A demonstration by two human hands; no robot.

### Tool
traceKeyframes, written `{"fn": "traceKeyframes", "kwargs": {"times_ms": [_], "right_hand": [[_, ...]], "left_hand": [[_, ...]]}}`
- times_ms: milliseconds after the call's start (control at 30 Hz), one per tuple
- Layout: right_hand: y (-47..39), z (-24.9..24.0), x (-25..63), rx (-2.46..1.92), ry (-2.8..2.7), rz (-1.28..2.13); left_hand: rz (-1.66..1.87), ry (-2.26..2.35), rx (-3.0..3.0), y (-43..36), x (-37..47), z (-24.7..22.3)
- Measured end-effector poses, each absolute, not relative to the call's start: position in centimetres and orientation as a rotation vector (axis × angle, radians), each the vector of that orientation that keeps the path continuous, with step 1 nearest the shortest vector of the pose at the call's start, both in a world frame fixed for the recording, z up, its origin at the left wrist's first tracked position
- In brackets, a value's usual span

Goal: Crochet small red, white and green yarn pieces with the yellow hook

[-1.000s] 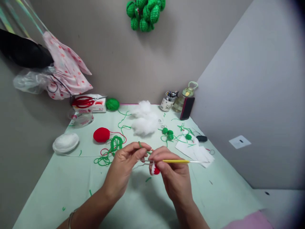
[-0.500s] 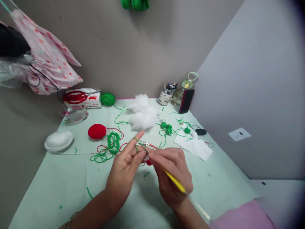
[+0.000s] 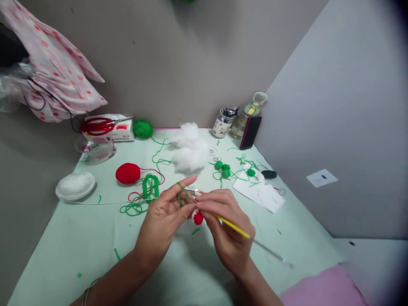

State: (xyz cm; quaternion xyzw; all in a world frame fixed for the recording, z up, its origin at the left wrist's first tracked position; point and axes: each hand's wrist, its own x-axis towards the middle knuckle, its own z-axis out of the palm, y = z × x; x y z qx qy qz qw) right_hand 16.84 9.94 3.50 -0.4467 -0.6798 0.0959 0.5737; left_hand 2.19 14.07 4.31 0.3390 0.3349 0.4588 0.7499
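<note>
Between thumb and fingers, my left hand (image 3: pixel 161 221) pinches a small red and white crochet piece (image 3: pixel 198 218). Its ball-like red end hangs below the fingertips. A strand of green yarn (image 3: pixel 182 187) loops around my raised left index finger. My right hand (image 3: pixel 231 231) grips a crochet hook (image 3: pixel 234 227) by its yellow handle, the metal tip pointing at the top of the piece. Fingers partly hide where hook and yarn meet. Just beyond the hands, a pair of small scissors (image 3: pixel 194 189) lies partly covered on the table.
A green yarn tangle (image 3: pixel 150 187) and red yarn ball (image 3: pixel 128 173) lie left, near white yarn (image 3: pixel 75 186). White stuffing (image 3: pixel 189 155) is piled behind. Small green crochet balls (image 3: pixel 225 170) and paper (image 3: pixel 258 189) sit right; a phone (image 3: pixel 250 133) leans against a bottle (image 3: pixel 237 126).
The red end of the crochet piece has come into fuller view below my fingers. The hook's handle has swung to a flatter angle, and my right hand has shifted slightly. The view has tilted down a little.
</note>
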Motion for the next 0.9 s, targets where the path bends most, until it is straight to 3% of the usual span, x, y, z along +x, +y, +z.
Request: {"fn": "traceKeyframes", "kwargs": {"times_ms": [167,400,500,733,900], "right_hand": [[9.5,1.6,16.5,-1.139,-1.750,-0.330],[8.6,2.1,17.3,-1.065,-1.757,-0.393],[8.6,2.5,17.1,-1.016,-1.693,-0.278],[9.5,3.1,16.5,-0.930,-1.402,0.388],[9.5,2.8,16.7,-0.931,-1.244,0.557]], "left_hand": [[0.926,0.711,0.740,14.2,2.0,3.5],[0.762,0.557,0.809,14.0,0.8,5.1],[0.741,0.509,0.806,14.0,0.7,5.3],[0.781,0.614,0.760,14.1,0.8,5.0],[0.833,0.686,0.761,14.4,0.6,5.3]]}}
